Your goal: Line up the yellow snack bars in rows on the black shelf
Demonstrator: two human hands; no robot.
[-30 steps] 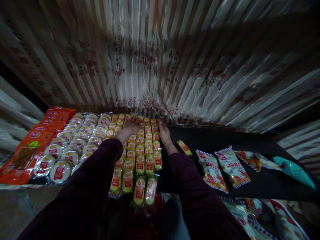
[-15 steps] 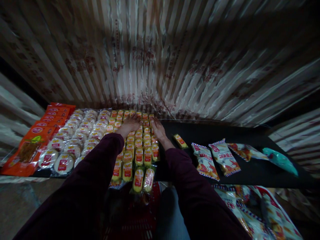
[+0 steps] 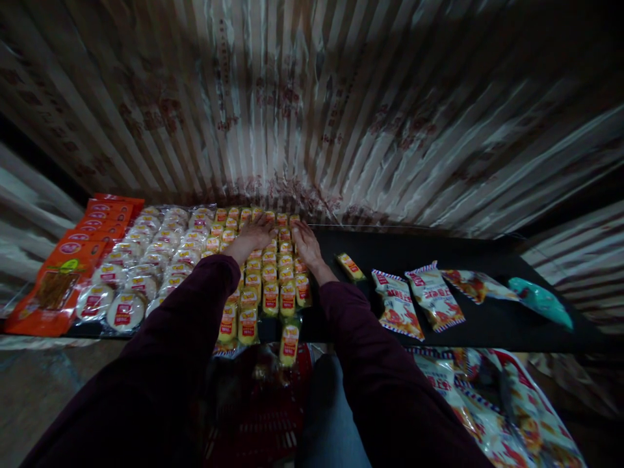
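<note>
While the yellow packs stand in close rows near the middle of the black table, both bare hands rest at their far end. The left hand lies palm down over the upper rows, its fingers stretched out and slightly spread. The right hand lies along the right edge of the block, fingers extended and close together, touching the outer packs; whether its thumb presses on one, I cannot tell. Nearest the person, one front pack juts out past the table's near edge, and a lone pack lies tilted to the right of the right hand, apart from the rows. Left of the block, partly behind the left sleeve, come rows of round packs, then overlapping orange bags at the table's left end. Farther right lie white bags and a teal bag. Below the table are a red basket, a knee in blue and, at lower right, a bin of more white bags. Behind it all hangs a striped, creased sheet with reddish print.
</note>
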